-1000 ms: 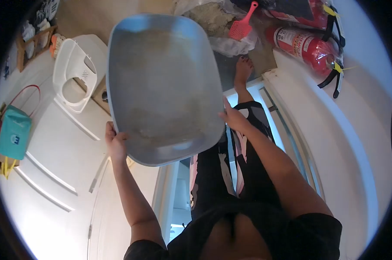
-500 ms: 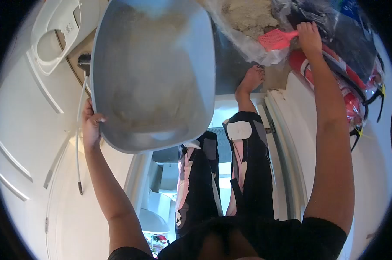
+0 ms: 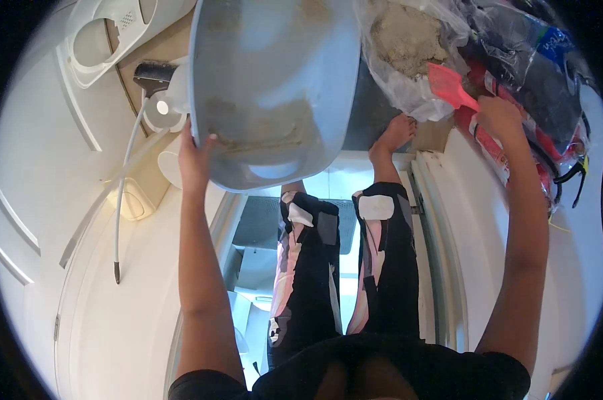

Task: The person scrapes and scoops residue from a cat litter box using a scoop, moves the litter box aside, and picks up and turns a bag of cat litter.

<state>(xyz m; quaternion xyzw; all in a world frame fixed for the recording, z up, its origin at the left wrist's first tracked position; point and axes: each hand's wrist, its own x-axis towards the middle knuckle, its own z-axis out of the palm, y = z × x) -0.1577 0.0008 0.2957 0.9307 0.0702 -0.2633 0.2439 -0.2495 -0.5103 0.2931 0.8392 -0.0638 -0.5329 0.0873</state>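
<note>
My left hand (image 3: 196, 160) grips the near left rim of a large grey-blue plastic litter tray (image 3: 268, 87), thumb over the inside. Brownish, dusty residue marks the tray's floor, and its far end is cut off by the view's top. At the upper right, my right hand (image 3: 500, 119) is closed around the handle of a pinkish-red litter scoop (image 3: 448, 85). The scoop's blade lies over the edge of a clear plastic bag (image 3: 413, 100). Inside that bag is a heap of beige, sand-like litter (image 3: 408, 40).
Red fire extinguishers (image 3: 488, 143) in plastic lie beside my right forearm. A white hood with an oval opening (image 3: 115, 40), a dark brush head (image 3: 153, 75) on a pale stick and a cream container (image 3: 138, 197) are left of the tray. My bare foot (image 3: 396, 133) stands near the bag.
The tray and my left hand have moved right and farther from me. My right hand has shifted right and nearer, and the scoop has turned. More of the bag and litter shows.
</note>
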